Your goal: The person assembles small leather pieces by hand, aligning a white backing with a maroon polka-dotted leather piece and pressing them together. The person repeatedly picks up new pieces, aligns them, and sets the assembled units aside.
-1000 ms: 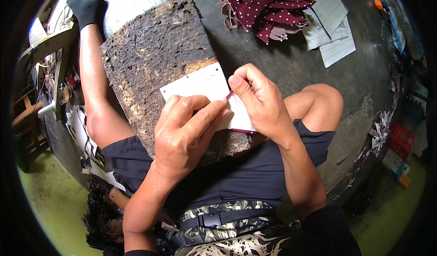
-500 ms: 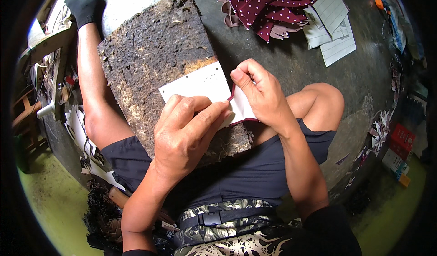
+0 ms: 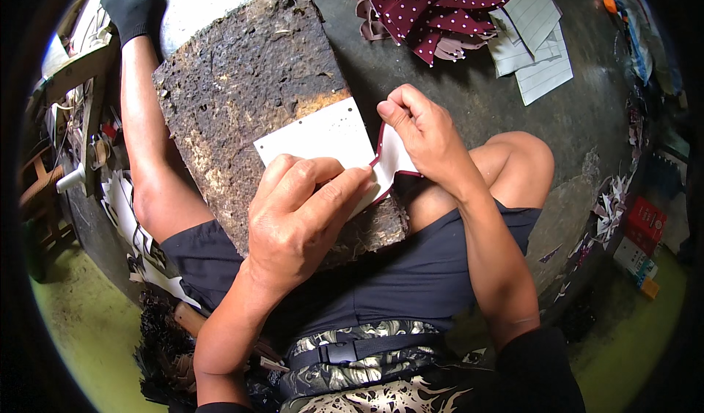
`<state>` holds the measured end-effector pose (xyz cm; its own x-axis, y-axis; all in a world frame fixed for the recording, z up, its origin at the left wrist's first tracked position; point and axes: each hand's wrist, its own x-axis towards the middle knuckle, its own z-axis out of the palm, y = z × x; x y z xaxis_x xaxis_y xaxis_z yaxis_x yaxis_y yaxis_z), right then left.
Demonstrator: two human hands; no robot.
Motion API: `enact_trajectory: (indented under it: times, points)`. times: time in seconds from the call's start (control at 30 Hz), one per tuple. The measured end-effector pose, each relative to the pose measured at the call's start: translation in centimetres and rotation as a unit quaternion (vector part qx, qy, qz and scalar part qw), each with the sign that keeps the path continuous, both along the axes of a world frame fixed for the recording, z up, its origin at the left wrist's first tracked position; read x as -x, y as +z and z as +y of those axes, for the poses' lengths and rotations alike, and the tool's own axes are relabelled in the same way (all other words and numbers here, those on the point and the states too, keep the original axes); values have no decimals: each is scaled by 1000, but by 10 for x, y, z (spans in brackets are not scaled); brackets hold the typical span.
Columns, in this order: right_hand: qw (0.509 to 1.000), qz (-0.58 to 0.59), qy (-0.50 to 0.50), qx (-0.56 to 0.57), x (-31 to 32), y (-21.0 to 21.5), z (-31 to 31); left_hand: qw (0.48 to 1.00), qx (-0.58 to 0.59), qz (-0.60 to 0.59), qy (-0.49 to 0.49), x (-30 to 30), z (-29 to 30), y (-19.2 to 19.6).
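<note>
A worn, dark rough board [image 3: 235,68] lies across my lap. On its near right part rests a flat white sheet [image 3: 319,132] with small dark holes near its edge. My left hand [image 3: 293,211] bears down over the sheet's lower side, fingers together on a white-backed piece with a maroon edge [image 3: 395,155]. That piece runs past the board's right edge to my right hand [image 3: 431,136], which pinches its far end between thumb and fingers and lifts it into a fold. The left fingertips hide part of where the sheet and the piece meet.
Maroon polka-dot cut pieces [image 3: 425,9] lie heaped on the dark floor beyond the board, beside lined paper sheets [image 3: 546,68]. Wooden furniture [image 3: 92,72] stands at far left. Scraps [image 3: 609,211] and a red box [image 3: 644,218] are at right.
My right hand has moved slightly up and right, drawing the maroon-edged piece into a taller fold. The left hand stays almost in place on the sheet.
</note>
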<state>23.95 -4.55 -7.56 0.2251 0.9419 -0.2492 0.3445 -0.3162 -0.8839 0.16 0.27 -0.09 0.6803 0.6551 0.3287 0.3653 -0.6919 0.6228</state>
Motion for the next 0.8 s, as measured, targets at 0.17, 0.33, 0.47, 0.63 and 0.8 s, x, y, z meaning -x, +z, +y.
enact_trajectory:
  times: [0.17, 0.33, 0.47, 0.63, 0.8]
  points:
    - [1000, -21, -2, -6, -6, -13, 1, 1000, 3, 1, -7, 0, 1, 0]
    - [999, -41, -9, 9, -10, -20, 2, 1000, 7, -1, -11, 1, 2, 1]
    - [998, -53, -15, 12, -12, -21, 3, 1000, 3, 2, -15, 1, 3, 1]
    - [998, -62, -22, 9, -14, -26, 5, 1000, -4, 1, -22, 1, 3, 1]
    - [997, -67, -23, 20, -15, -26, 6, 999, -18, 7, -42, 4, 6, 1]
